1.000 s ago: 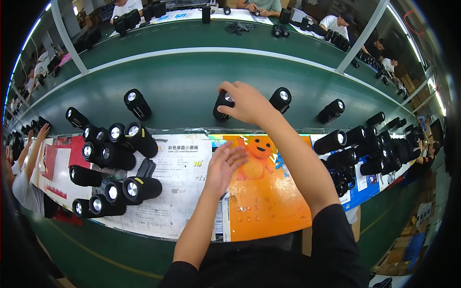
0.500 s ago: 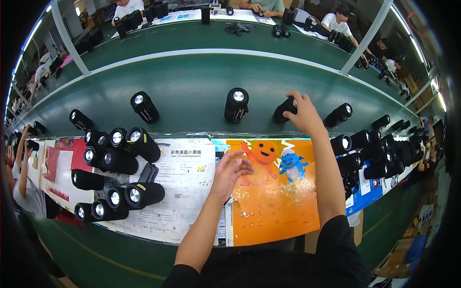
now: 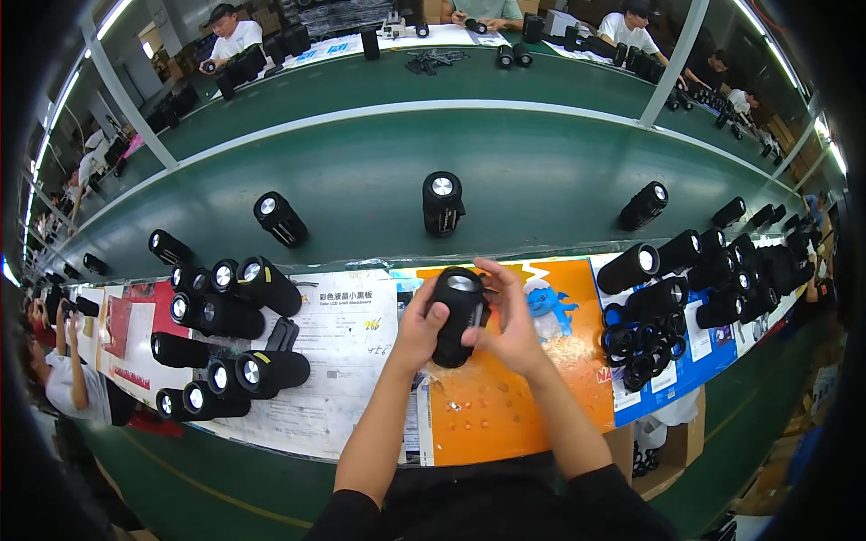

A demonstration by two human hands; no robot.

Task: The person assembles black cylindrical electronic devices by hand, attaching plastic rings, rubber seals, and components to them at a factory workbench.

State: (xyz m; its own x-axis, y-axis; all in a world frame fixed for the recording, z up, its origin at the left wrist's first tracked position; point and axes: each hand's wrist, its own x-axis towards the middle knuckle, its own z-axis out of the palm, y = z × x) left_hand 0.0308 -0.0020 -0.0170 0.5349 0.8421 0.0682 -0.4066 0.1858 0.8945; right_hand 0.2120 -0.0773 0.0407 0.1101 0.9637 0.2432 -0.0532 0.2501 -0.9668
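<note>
A black cylindrical speaker (image 3: 454, 338) with a silver round end is held upright over the orange sheet (image 3: 505, 415). Around its left side curl the fingers of my left hand (image 3: 417, 332). My right hand (image 3: 514, 329) grips the other side, its thumb on the speaker's front and its fingers near the top. Straight ahead, another speaker (image 3: 443, 207) stands on the green belt (image 3: 541, 171). One more speaker (image 3: 643, 206) leans in view to the right on that belt.
Several black speakers (image 3: 262, 284) crowd the bench's left side beside a white printed sheet (image 3: 338, 397). To the right are more speakers (image 3: 631, 268) and a pile of black straps or loops (image 3: 642, 347). An open carton (image 3: 677, 451) sits below. People work across the belt.
My right hand has brought a speaker from the belt back over the orange sheet. My left hand has closed on it too. Speakers on the belt appear slightly shifted.
</note>
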